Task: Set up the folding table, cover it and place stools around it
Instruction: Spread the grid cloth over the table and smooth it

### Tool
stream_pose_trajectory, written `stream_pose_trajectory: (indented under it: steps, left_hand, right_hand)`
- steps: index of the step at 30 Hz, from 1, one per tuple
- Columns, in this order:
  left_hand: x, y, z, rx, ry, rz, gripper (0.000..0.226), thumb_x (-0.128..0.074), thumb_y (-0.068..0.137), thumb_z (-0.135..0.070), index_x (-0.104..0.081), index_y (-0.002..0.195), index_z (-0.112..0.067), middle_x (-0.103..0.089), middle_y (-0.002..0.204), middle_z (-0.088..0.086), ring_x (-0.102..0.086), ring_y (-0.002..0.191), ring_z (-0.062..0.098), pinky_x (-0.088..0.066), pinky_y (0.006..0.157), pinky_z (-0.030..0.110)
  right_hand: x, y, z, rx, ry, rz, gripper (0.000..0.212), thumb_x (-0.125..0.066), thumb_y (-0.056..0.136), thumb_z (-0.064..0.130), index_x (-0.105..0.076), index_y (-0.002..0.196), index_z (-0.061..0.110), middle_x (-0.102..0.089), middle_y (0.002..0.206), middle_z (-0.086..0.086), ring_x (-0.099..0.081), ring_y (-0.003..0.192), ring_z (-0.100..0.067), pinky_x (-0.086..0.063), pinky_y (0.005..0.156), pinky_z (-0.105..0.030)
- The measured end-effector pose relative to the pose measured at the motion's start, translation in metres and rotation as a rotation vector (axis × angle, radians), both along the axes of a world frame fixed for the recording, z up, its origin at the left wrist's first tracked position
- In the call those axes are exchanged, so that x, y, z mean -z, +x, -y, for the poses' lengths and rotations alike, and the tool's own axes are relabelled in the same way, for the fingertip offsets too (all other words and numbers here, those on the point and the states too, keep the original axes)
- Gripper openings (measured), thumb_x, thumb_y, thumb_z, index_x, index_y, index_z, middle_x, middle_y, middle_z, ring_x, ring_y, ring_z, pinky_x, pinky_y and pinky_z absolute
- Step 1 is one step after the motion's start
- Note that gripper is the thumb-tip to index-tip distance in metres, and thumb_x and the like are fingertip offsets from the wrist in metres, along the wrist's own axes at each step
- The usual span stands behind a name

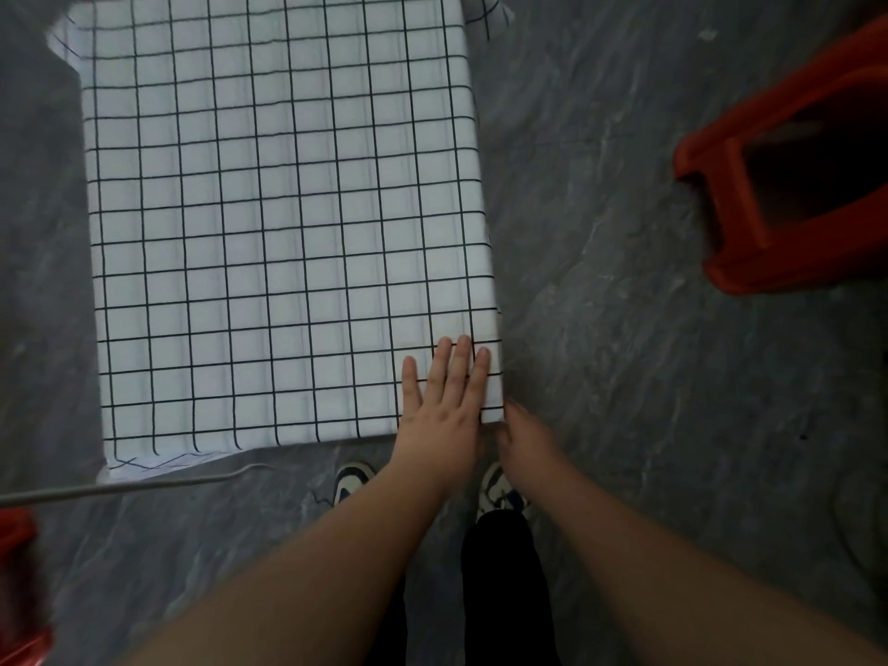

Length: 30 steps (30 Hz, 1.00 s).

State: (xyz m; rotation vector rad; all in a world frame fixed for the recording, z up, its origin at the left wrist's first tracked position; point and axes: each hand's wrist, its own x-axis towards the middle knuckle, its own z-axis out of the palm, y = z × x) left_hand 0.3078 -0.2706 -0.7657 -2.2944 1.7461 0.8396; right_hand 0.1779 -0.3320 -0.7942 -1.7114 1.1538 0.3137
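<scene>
White cloth (288,223) w/ black grid lines covers the whole desk top, running from 11 o'clock down to centre frame, edges draped over the sides; corners of the cloth hang loose at the far L and far R ends and at the near L corner. Desk itself is hidden under the cloth.

L hand (444,406) lies flat on the cloth at the near R corner, about 6 o'clock, fingers straight and slightly spread, palm down, gripping nothing. R hand (521,437) is just beside it, at the corner's edge, fingers tucked down toward the hanging cloth; can't tell if it pinches the fabric or only touches it. The two hands nearly meet at that corner.

Red stool (788,185) at 3 o'clock, tipped on its side on the grey floor (600,233), underside open to view, well apart from the desk. Another red item (19,593) at 8 o'clock, blurred, cut by the frame edge; can't tell what it is. Thin grey cord (144,485) runs across the floor just below the near desk edge. Two shoes (351,480) show under the forearms, at 6 o'clock, near the desk.
</scene>
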Motion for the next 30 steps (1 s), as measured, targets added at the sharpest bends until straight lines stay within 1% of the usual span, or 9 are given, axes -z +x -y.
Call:
stream_pose_trajectory:
  steps: [4, 9, 11, 13, 16, 20, 26, 28, 30]
  left_hand:
    - [-0.018, 0.003, 0.009, -0.016, 0.096, -0.066, 0.098, -0.037, 0.094, -0.052, 0.042, 0.143, -0.02, 0.045, 0.152, 0.005, 0.046, 0.137, 0.025, 0.022, 0.112, 0.06]
    - [-0.042, 0.011, 0.017, -0.061, 0.138, -0.156, 0.09, -0.019, 0.081, -0.06, 0.022, 0.154, -0.026, 0.034, 0.158, -0.002, 0.035, 0.144, 0.019, 0.017, 0.118, 0.054]
    - [-0.048, 0.014, 0.019, -0.082, 0.118, -0.16, 0.087, -0.033, 0.086, -0.051, 0.012, 0.157, -0.028, 0.024, 0.163, -0.004, 0.027, 0.148, 0.016, 0.012, 0.12, 0.052]
    - [-0.052, 0.015, 0.023, -0.131, 0.086, -0.168, 0.088, -0.051, 0.089, -0.036, 0.003, 0.158, -0.029, 0.01, 0.166, -0.004, 0.02, 0.15, 0.016, 0.01, 0.12, 0.051]
    - [-0.059, 0.014, 0.035, -0.212, -0.004, -0.159, 0.083, -0.053, 0.087, -0.03, -0.008, 0.157, -0.025, -0.01, 0.165, -0.001, 0.008, 0.152, 0.019, 0.007, 0.121, 0.053]
    - [-0.054, 0.031, 0.065, -0.324, -0.282, -0.1, 0.066, -0.04, 0.089, -0.027, -0.025, 0.153, -0.019, -0.029, 0.16, 0.005, -0.011, 0.151, 0.023, -0.008, 0.123, 0.049]
    - [-0.015, 0.09, 0.128, -0.307, -0.358, 0.046, 0.059, -0.029, 0.1, -0.032, -0.02, 0.157, -0.018, -0.017, 0.164, 0.011, -0.008, 0.153, 0.029, -0.01, 0.122, 0.053]
    - [-0.003, 0.1, 0.137, -0.263, -0.284, 0.055, 0.06, -0.023, 0.102, -0.038, -0.01, 0.158, -0.023, -0.007, 0.166, 0.009, 0.002, 0.153, 0.026, -0.004, 0.122, 0.054]
    - [0.005, 0.103, 0.14, -0.249, -0.22, 0.057, 0.06, -0.015, 0.103, -0.043, 0.002, 0.158, -0.027, 0.005, 0.167, 0.006, 0.014, 0.152, 0.024, 0.003, 0.122, 0.054]
  right_hand:
    - [-0.007, -0.001, 0.009, -0.067, 0.044, -0.068, 0.045, -0.045, 0.096, 0.015, -0.053, 0.141, 0.013, -0.058, 0.137, -0.015, -0.053, 0.126, -0.033, -0.04, 0.109, -0.037]
    - [-0.015, -0.002, 0.024, -0.216, 0.076, -0.141, 0.065, -0.047, 0.086, 0.038, -0.044, 0.147, 0.017, -0.05, 0.147, -0.008, -0.044, 0.135, -0.028, -0.03, 0.115, -0.028]
    - [-0.004, -0.006, 0.03, -0.214, 0.102, -0.187, 0.072, -0.059, 0.084, 0.033, -0.037, 0.15, 0.016, -0.045, 0.15, -0.007, -0.04, 0.139, -0.028, -0.03, 0.116, -0.03]
    - [-0.012, -0.001, 0.041, -0.134, 0.102, -0.184, 0.078, -0.07, 0.081, 0.027, -0.037, 0.15, 0.017, -0.049, 0.146, -0.005, -0.045, 0.136, -0.025, -0.036, 0.112, -0.03]
    - [-0.039, 0.014, 0.064, 0.133, 0.125, -0.071, 0.057, -0.063, 0.088, 0.006, -0.049, 0.142, 0.015, -0.054, 0.131, 0.002, -0.05, 0.125, -0.016, -0.036, 0.099, -0.019]
    - [-0.045, 0.044, 0.103, 0.49, 0.117, 0.094, 0.05, -0.044, 0.096, 0.0, -0.047, 0.145, 0.013, -0.048, 0.148, -0.009, -0.045, 0.133, -0.019, -0.032, 0.112, -0.03]
    - [-0.029, 0.104, 0.149, 0.597, 0.214, 0.402, 0.045, -0.041, 0.101, 0.033, -0.043, 0.146, 0.034, -0.039, 0.155, 0.009, -0.034, 0.142, -0.004, -0.022, 0.122, -0.037]
    - [-0.023, 0.117, 0.159, 0.642, 0.29, 0.421, 0.043, -0.041, 0.101, 0.042, -0.047, 0.143, 0.035, -0.044, 0.151, 0.011, -0.039, 0.139, -0.003, -0.029, 0.118, -0.033]
    - [-0.019, 0.127, 0.161, 0.715, 0.481, 0.439, 0.036, -0.046, 0.101, 0.046, -0.066, 0.125, 0.028, -0.064, 0.132, 0.008, -0.057, 0.124, -0.005, -0.043, 0.103, -0.029]
